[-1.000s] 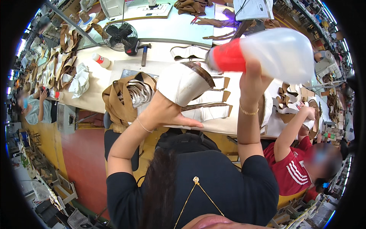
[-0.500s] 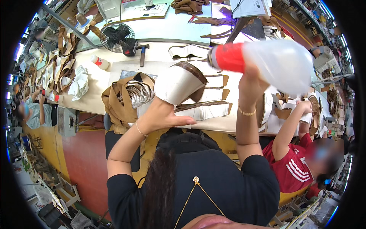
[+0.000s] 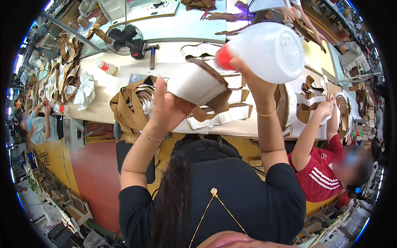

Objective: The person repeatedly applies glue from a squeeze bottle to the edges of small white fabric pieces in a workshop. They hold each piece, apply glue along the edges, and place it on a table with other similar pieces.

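A curved white and brown leather piece (image 3: 197, 82) rests on the fingers of my left hand (image 3: 171, 107), its thumb standing apart to the left. My right hand (image 3: 253, 80) grips a translucent white squeeze bottle (image 3: 271, 51) by its red neck end. The bottle lies tilted in the air, neck toward the leather piece, base to the right. Its tip is hidden. Just beyond and to the right of the held piece, several white and brown leather strips (image 3: 236, 97) lie in a row on the table (image 3: 132, 68). To the left sits a coiled bundle of brown and white strips (image 3: 132, 101).
A hammer (image 3: 152, 57), a black fan (image 3: 124, 39) and a small red-labelled bottle (image 3: 106, 67) stand or lie toward the back left. Crumpled white material (image 3: 85, 91) is at the left. At the right, a co-worker in a red shirt (image 3: 318, 173) handles leather pieces; another person's hands (image 3: 304, 20) reach in at the back right.
The bottle has swung left and up, its base now facing more toward me. My left hand has turned, thumb now pointing up, and the leather piece has tilted. Another person's hands have appeared behind.
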Available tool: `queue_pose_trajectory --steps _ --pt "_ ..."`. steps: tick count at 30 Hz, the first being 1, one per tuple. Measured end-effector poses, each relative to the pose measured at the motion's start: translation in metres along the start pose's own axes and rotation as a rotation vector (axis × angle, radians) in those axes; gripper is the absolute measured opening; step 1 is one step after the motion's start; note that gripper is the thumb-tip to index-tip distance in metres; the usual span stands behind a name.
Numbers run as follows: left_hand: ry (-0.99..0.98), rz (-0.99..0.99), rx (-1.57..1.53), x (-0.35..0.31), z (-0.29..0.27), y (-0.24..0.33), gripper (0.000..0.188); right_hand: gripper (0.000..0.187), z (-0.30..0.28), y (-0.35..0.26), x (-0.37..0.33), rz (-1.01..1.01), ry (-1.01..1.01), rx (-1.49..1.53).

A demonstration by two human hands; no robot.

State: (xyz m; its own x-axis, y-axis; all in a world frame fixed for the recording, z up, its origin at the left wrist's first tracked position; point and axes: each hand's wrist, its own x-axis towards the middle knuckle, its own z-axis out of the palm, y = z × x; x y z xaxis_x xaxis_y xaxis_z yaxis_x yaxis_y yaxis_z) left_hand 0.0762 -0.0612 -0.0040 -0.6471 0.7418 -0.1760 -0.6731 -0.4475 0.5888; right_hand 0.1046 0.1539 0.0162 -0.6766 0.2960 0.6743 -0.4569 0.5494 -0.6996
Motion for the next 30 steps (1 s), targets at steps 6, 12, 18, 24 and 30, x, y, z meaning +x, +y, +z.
queue_pose_trajectory --steps 6,12,18,24,30 --pt "-0.118 0.002 -0.256 -0.004 0.015 0.009 0.091 0.039 0.000 -0.007 -0.021 0.175 -0.038 0.703" --pt "-0.057 -0.024 -0.361 -0.003 0.018 0.011 0.092 0.030 -0.011 -0.017 -0.008 -0.028 0.070 0.326" --pt "-0.221 -0.060 -0.390 -0.005 0.009 0.006 0.094 0.037 -0.018 -0.009 -0.009 0.193 0.104 0.174" --pt "-0.108 -0.035 -0.356 0.000 0.021 0.009 0.096 0.041 -0.005 -0.020 -0.018 0.020 -0.183 0.198" --pt "-0.066 -0.024 -0.336 0.005 0.027 0.004 0.101 0.051 0.001 -0.010 -0.039 0.189 -0.324 0.154"
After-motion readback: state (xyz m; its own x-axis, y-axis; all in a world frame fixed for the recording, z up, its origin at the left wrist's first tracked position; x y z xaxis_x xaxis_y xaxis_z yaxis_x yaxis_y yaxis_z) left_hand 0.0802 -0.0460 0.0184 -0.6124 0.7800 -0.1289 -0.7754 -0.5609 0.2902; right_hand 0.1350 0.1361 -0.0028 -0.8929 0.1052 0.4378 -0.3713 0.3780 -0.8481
